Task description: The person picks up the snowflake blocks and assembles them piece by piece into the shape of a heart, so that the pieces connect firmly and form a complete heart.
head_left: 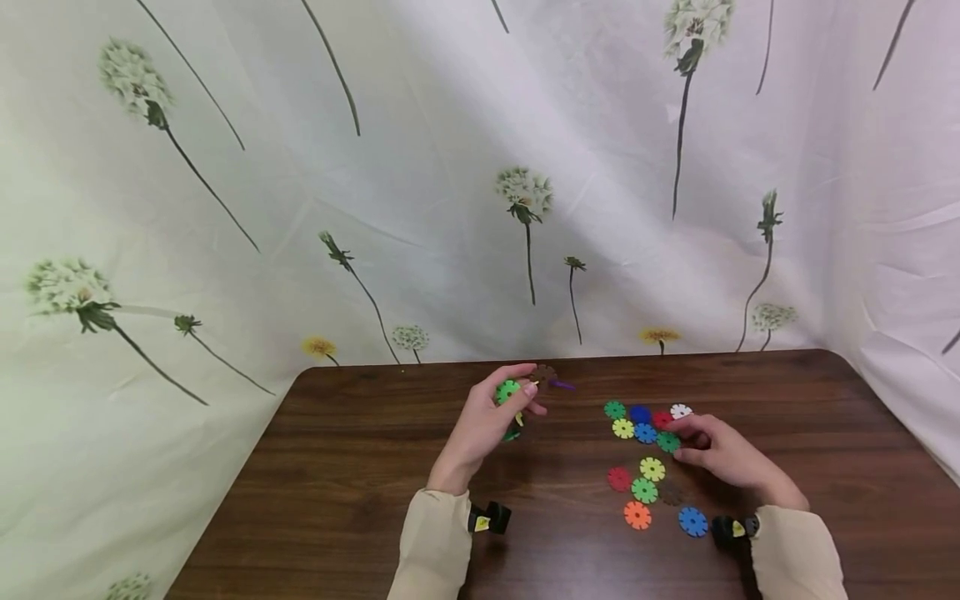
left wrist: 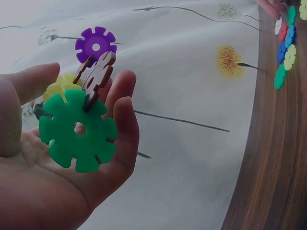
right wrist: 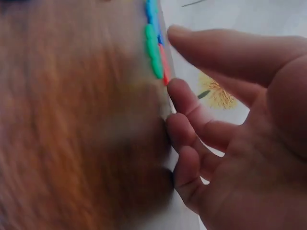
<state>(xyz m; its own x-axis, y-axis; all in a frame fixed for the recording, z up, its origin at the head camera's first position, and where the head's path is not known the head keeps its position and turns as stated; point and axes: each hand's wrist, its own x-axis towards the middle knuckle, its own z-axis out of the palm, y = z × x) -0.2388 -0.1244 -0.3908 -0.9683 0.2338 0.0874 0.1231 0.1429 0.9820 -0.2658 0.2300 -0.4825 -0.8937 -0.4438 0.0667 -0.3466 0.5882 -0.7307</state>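
My left hand (head_left: 487, 417) holds a joined cluster of notched plastic discs up over the back of the table. In the left wrist view the cluster shows a green disc (left wrist: 72, 148), brown discs (left wrist: 98, 76), a yellow disc (left wrist: 60, 88) and a purple disc (left wrist: 86, 50) at its far end. My right hand (head_left: 727, 454) reaches over the loose discs, its fingertips close by a red disc (head_left: 663, 419) and a dark green disc (head_left: 667, 442). Thumb and fingers stand apart in the right wrist view, with nothing between them.
Beside the red disc lie a white disc (head_left: 681, 411), blue discs (head_left: 645, 432), a yellow disc (head_left: 623, 428) and a green disc (head_left: 614, 409). Nearer the front are several more, among them an orange disc (head_left: 637, 515) and a blue disc (head_left: 693, 522). A flowered cloth (head_left: 450, 208) hangs behind the table.
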